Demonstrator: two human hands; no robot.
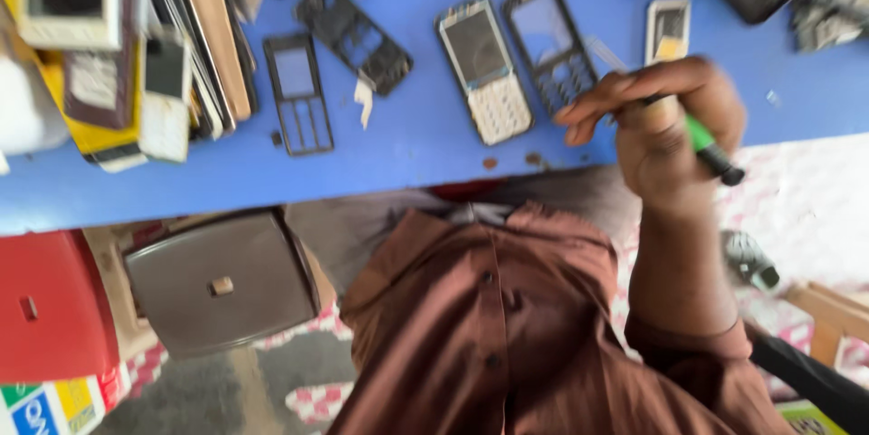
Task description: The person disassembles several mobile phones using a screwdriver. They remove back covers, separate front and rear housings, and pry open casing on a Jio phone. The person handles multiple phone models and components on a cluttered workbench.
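Note:
My right hand [665, 132] hovers over the front edge of the blue table [407, 141], shut on a screwdriver [701, 141] with a green and black handle. Its thin shaft points up and left toward a black phone front frame [550, 46]. Left of that frame lies a pale phone with a white keypad [484, 68]. A small white phone part [668, 26] sits just beyond my fingers. My left hand is out of view. My brown shirt [507, 335] fills the lower middle.
More black phone frames [299, 91] [358, 37] lie further left on the table. A pile of flat phone parts and boxes [136, 64] crowds the left end. Below the table edge stand a grey stool [222, 281] and a red box [45, 304].

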